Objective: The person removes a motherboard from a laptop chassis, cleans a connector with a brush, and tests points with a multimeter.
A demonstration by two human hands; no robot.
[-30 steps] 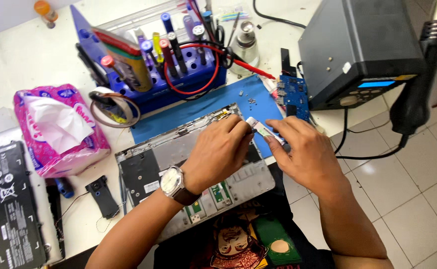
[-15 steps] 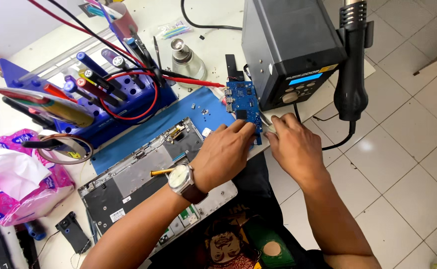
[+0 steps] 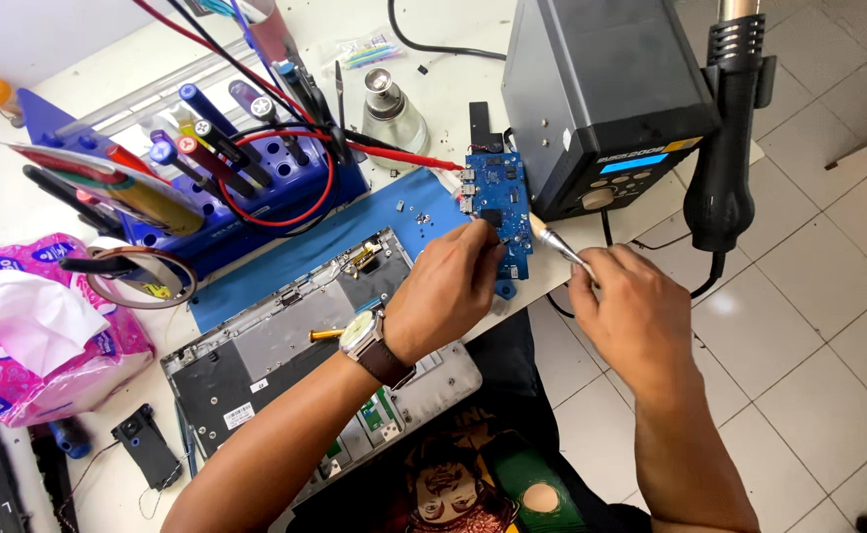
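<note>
A blue circuit board (image 3: 500, 202) lies on the blue mat (image 3: 354, 237) beside a dark soldering station (image 3: 601, 99). My left hand (image 3: 443, 291), with a wristwatch (image 3: 362, 341), rests its fingertips on the board's lower part and steadies it. My right hand (image 3: 626, 311) grips a thin metal-tipped tool (image 3: 552, 240), its tip pointing at the board's right edge. An opened laptop base (image 3: 285, 336) sits under my left forearm.
A blue tool rack (image 3: 226, 168) with screwdrivers and red wire stands at the back left. A hot-air handle (image 3: 725, 148) hangs on the station's right side. A pink tissue pack (image 3: 39, 336) lies far left, a tape roll (image 3: 142, 276) near it, and a metal cone stand (image 3: 389, 109) behind the mat.
Both hands have moved from over the laptop base to the blue circuit board by the station. The view has shifted right. The right hand now points the tool at the board's edge.
</note>
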